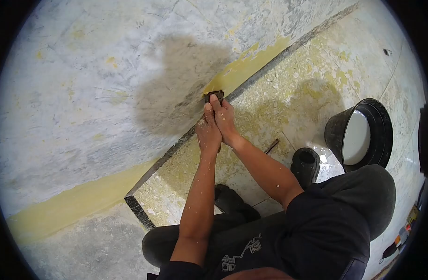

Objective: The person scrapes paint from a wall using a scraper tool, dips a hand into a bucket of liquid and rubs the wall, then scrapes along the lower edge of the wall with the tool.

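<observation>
Head cam, L to R: 1 patchy wall [83, 116], 2 yellow bands [83, 193] low on it; 1 dark skirting strip [162, 161]; left hand [208, 134] and right hand [226, 123] both clenched round 1 dark hand tool [219, 94], its end at the wall by the upper band; 1 thin stick [272, 146] on flake-strewn floor [377, 70]; 1 black bucket [336, 128], pale liquid [356, 137] inside
</observation>
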Demonstrator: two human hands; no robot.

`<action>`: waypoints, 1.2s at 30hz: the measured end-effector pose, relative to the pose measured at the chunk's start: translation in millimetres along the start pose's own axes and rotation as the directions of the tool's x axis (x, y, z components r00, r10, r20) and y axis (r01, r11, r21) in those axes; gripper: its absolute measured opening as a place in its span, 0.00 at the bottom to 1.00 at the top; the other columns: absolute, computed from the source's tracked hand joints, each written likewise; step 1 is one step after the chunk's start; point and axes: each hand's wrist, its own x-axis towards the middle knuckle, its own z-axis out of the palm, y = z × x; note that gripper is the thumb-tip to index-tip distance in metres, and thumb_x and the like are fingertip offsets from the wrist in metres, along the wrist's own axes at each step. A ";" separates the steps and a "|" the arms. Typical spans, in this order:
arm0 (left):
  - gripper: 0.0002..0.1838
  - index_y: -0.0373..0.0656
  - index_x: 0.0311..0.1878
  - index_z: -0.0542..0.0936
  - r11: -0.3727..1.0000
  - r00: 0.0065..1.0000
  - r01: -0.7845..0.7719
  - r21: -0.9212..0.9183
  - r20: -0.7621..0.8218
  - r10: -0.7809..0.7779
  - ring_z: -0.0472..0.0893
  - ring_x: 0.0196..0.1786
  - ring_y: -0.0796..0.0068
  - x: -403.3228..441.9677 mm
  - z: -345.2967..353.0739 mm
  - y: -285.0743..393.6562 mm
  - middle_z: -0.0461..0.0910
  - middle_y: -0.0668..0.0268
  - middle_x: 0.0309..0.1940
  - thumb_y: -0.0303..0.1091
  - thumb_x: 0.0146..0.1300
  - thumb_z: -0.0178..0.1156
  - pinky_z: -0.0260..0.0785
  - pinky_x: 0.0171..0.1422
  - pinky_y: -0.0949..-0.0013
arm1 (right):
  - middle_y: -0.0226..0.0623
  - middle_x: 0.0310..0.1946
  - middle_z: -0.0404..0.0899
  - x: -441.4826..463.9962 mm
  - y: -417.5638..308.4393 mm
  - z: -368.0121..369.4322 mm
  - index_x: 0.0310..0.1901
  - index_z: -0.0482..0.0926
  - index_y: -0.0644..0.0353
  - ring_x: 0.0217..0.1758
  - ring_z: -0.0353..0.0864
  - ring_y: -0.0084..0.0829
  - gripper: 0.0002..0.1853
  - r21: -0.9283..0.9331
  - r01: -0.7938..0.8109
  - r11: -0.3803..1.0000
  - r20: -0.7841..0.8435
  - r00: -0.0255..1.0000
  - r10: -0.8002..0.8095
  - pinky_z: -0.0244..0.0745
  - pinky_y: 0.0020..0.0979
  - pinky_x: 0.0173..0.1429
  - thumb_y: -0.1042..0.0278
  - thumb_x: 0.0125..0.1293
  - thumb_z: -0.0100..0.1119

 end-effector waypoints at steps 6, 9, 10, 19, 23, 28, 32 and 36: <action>0.39 0.31 0.48 0.78 0.993 0.993 -0.117 -0.025 0.002 0.117 0.75 0.50 0.39 1.2 -2.2 0.5 0.78 0.42 0.46 0.64 0.69 0.36 0.65 0.54 0.52 | 0.23 0.26 0.70 -4.0 -8.8 7.0 0.34 0.75 0.61 0.28 0.65 0.16 0.20 0.003 0.030 1.000 -0.035 0.999 -0.030 0.64 0.24 0.32 0.48 0.67 0.55; 0.40 0.31 0.49 0.77 0.997 0.997 -0.074 -0.002 0.020 0.075 0.74 0.51 0.39 -0.9 -3.7 8.1 0.78 0.42 0.47 0.64 0.69 0.35 0.64 0.54 0.52 | 0.22 0.26 0.70 -0.4 -7.0 5.3 0.35 0.75 0.60 0.28 0.65 0.16 0.20 -0.016 0.070 0.997 0.006 0.998 -0.070 0.64 0.24 0.32 0.48 0.67 0.55; 0.40 0.31 0.49 0.77 0.997 0.997 -0.079 -0.009 0.017 0.080 0.74 0.51 0.39 3.2 0.7 -3.1 0.78 0.42 0.47 0.64 0.69 0.35 0.64 0.54 0.52 | 0.22 0.26 0.70 -0.1 -3.0 1.8 0.35 0.75 0.60 0.28 0.65 0.16 0.20 -0.021 0.075 0.997 0.012 0.997 -0.075 0.64 0.24 0.32 0.48 0.67 0.55; 0.40 0.30 0.48 0.78 0.993 0.990 -0.105 0.047 -0.086 0.109 0.76 0.49 0.40 2.8 8.4 -5.1 0.79 0.41 0.44 0.65 0.67 0.37 0.67 0.52 0.53 | 0.21 0.24 0.69 1.7 -4.3 -2.3 0.32 0.73 0.59 0.27 0.66 0.17 0.19 0.039 0.008 0.999 0.005 1.000 -0.008 0.63 0.23 0.32 0.49 0.67 0.56; 0.38 0.31 0.45 0.79 0.996 0.996 -0.085 -0.038 -0.017 0.084 0.76 0.49 0.40 9.2 8.1 6.0 0.79 0.41 0.41 0.63 0.68 0.39 0.66 0.52 0.52 | 0.22 0.24 0.69 8.1 -14.6 2.0 0.32 0.73 0.59 0.28 0.67 0.17 0.20 0.018 0.006 1.000 -0.038 0.999 -0.005 0.64 0.23 0.32 0.48 0.66 0.56; 0.38 0.31 0.46 0.79 0.975 0.956 -0.218 0.040 -0.190 0.222 0.77 0.47 0.40 11.8 14.7 -24.6 0.80 0.41 0.40 0.63 0.69 0.37 0.66 0.51 0.51 | 0.23 0.24 0.69 -8.5 -2.9 2.6 0.33 0.75 0.58 0.28 0.67 0.18 0.20 0.039 -0.042 0.998 -0.054 0.998 0.044 0.65 0.24 0.33 0.47 0.66 0.57; 0.37 0.32 0.48 0.78 0.980 0.984 -0.166 0.107 -0.050 0.172 0.77 0.47 0.41 1.8 3.3 4.2 0.79 0.42 0.43 0.62 0.69 0.38 0.66 0.50 0.51 | 0.24 0.24 0.70 -0.3 -8.3 -0.9 0.34 0.75 0.58 0.28 0.68 0.19 0.19 0.064 -0.028 0.998 -0.004 1.000 0.028 0.66 0.24 0.33 0.47 0.66 0.56; 0.38 0.34 0.51 0.77 0.969 0.969 -0.229 0.093 -0.068 0.236 0.76 0.48 0.40 10.6 18.0 -30.1 0.78 0.43 0.47 0.63 0.69 0.36 0.66 0.50 0.50 | 0.24 0.23 0.70 -3.5 -6.9 -4.4 0.33 0.74 0.58 0.26 0.68 0.19 0.18 -0.079 0.033 0.996 -0.013 0.999 -0.034 0.65 0.25 0.31 0.50 0.67 0.56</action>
